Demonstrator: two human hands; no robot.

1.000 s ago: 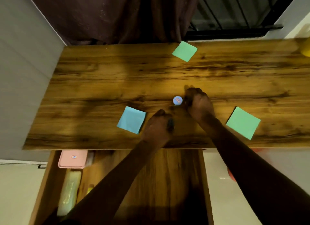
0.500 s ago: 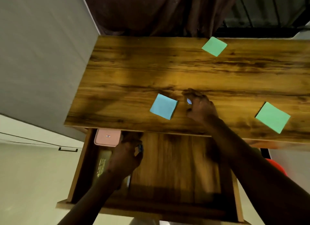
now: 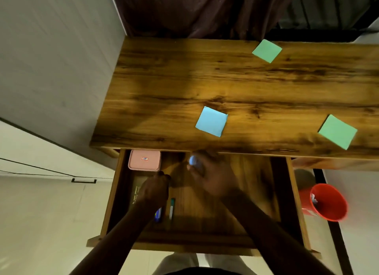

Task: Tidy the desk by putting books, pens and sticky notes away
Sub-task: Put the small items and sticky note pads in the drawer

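Reading near to far. Both forearms reaching in over the open drawer [image 3: 295, 203]. On the drawer floor near its front, two pens lying side by side: a blue pen [image 3: 158, 215] partly under the left wrist, a teal pen [image 3: 171, 208] just right of it, both with long axes running front to back, parallel to the drawer sides; which end is the tip, too small to tell. Left hand [image 3: 152, 190] hovering just above and beyond those pens, fingers curled together; whether gripping anything, not showing. A flat case with printed text lying under that hand along the left wall, also front to back. Right hand [image 3: 213, 177] further in, blurred, fingers closing round a small blue-capped item [image 3: 193, 161], its round end pointing up and toward the desk edge; likely a pen or marker, long axis hidden in the fist. Drop spot probably lying down and left of the right hand, beside the other pens, so turning it front to back seeming the need. Pink box [image 3: 144, 160] sitting at the drawer's back left. Beyond, on the desk [image 3: 164, 90]: blue note [image 3: 211, 121] nearest the drawer, green note [image 3: 337, 131] to the right, second green note [image 3: 267, 50] far back. Red bin [image 3: 328, 203] standing on the floor at right.
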